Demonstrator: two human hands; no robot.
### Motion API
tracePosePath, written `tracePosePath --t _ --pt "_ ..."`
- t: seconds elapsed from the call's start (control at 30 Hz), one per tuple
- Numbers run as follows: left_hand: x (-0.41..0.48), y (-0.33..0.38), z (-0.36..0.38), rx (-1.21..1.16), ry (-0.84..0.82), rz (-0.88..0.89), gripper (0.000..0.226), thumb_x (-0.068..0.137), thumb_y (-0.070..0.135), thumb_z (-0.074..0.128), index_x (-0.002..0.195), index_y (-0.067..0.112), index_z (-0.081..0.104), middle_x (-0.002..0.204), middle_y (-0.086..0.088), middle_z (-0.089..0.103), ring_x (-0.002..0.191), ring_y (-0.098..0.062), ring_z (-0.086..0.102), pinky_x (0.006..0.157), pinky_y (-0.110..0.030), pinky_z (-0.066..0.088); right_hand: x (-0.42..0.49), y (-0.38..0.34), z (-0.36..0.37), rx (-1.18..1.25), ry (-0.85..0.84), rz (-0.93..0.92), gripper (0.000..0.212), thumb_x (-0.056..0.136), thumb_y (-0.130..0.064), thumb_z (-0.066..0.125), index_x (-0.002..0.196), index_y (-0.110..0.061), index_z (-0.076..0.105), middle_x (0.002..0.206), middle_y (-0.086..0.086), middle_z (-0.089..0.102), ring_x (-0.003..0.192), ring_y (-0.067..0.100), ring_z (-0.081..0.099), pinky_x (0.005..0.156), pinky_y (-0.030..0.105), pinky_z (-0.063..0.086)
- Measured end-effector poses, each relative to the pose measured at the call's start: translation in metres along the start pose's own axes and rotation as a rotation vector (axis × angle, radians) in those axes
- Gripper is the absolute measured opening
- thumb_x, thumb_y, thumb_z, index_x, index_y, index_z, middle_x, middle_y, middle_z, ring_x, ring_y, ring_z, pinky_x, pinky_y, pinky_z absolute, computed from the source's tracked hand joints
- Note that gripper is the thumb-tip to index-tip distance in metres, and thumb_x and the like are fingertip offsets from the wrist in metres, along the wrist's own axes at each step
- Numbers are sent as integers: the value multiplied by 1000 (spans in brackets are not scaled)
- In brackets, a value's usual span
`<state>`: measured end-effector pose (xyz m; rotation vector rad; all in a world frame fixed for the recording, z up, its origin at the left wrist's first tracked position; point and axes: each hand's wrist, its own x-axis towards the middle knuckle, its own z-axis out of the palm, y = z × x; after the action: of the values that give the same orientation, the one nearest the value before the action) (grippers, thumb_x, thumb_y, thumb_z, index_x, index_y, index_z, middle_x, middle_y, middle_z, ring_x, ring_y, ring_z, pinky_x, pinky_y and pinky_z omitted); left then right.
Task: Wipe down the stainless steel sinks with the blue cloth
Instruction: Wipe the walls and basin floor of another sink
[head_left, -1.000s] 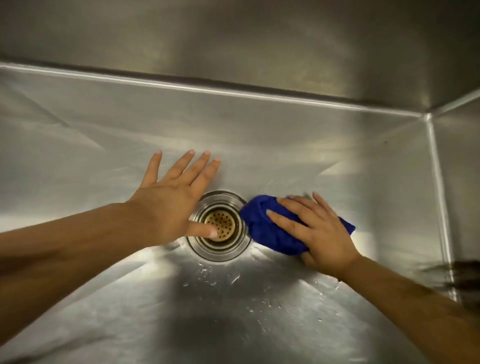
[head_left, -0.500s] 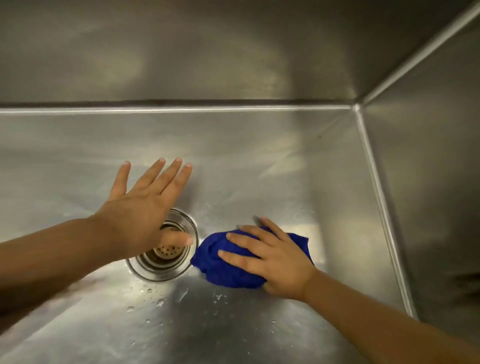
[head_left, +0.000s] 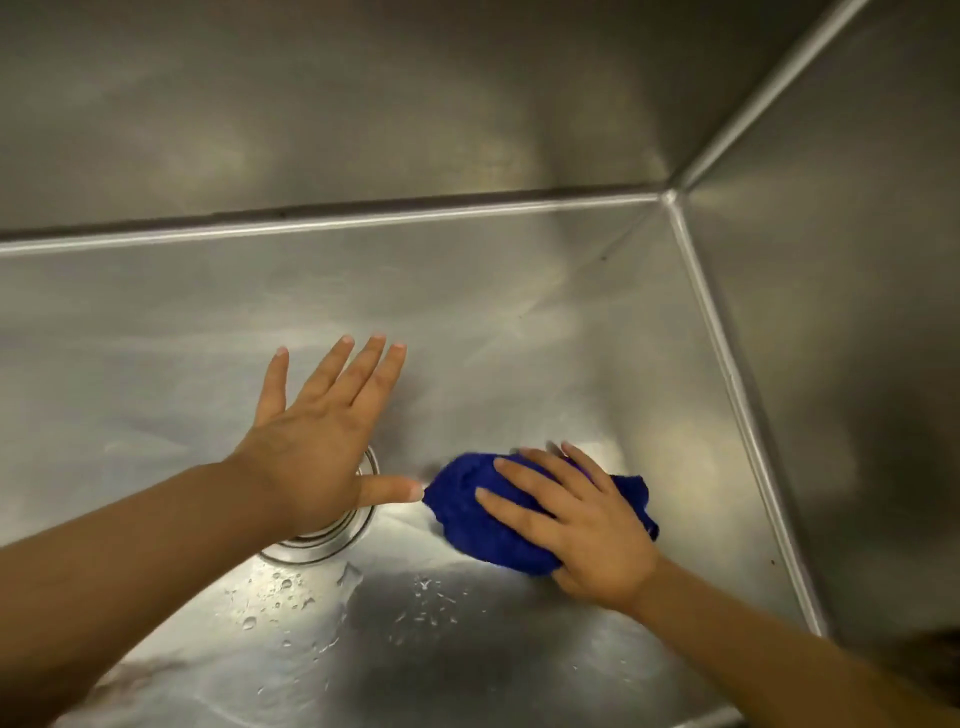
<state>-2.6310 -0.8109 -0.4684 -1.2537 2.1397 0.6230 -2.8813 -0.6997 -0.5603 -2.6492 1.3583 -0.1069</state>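
The fingers (head_left: 519, 475) of my right hand (head_left: 582, 525) lie spread and flat on the bunched cloth (head_left: 467, 519), pressing it to the sink (head_left: 519, 338) floor just right of the drain (head_left: 332, 543). My left hand (head_left: 317, 447), fingers splayed, covers the drain, holding nothing. Nothing grips the wad, so it may slide out and miss the droplets (head_left: 280, 587) nearer me.

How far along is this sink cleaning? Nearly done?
Nothing looks clearly finished; the far wall shows no drops, but I cannot tell if it was wiped. In hand: the right hand presses the blue cloth on the sink floor beside the drain; the left hand is spread over the drain. Left: water droplets on the near floor.
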Motion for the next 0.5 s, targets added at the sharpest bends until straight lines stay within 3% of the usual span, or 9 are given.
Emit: tracePosePath --t 0.07,0.1,0.17,0.27,0.33,0.43,0.5 --pt "3 2 -1 3 3 5 105 61 91 11 121 31 -51 140 7 -46 139 -17 -35 110 -52 -20 2 29 -8 -35 -55 -206 63 82 -32 52 143 -28 36 142 6 47 126 31 47 104 52 37" --pt "5 3 -1 9 7 8 104 61 86 14 122 31 -50 139 7 -46 139 -18 -34 111 -52 -19 11 45 -9 -46 -49 -217 60 83 -35 47 142 -28 37 140 7 50 124 32 48 103 52 37" --pt "9 3 0 8 19 14 103 61 82 17 122 32 -49 136 8 -46 141 -18 -32 112 -53 -18 33 70 -12 -53 -16 -12 65 78 -31 45 142 -29 37 140 8 49 124 34 47 105 54 31" --pt "10 5 8 -8 10 20 104 60 83 18 121 33 -49 137 10 -46 141 -16 -32 111 -53 -18 58 74 -15 50 91 528 74 70 -19 43 144 -25 41 143 10 46 125 38 44 108 58 29" --pt "6 9 12 19 -1 38 105 64 84 21 121 32 -50 139 10 -46 140 -16 -34 110 -52 -20 58 55 -14 76 122 632 74 71 -22 35 144 -23 42 144 10 45 125 38 43 106 58 33" --pt "3 11 14 30 5 53 109 66 90 20 122 30 -53 140 9 -48 136 -16 -39 108 -49 -22 12 25 -6 52 109 471 75 69 -26 41 144 -24 39 143 11 44 122 40 46 99 57 40" --pt "5 9 12 12 18 60 112 52 99 3 122 32 -55 138 11 -51 127 -13 -47 106 -47 -24 -26 14 -3 1 79 282 78 71 -20 57 145 -25 33 145 7 39 125 35 43 100 55 40"
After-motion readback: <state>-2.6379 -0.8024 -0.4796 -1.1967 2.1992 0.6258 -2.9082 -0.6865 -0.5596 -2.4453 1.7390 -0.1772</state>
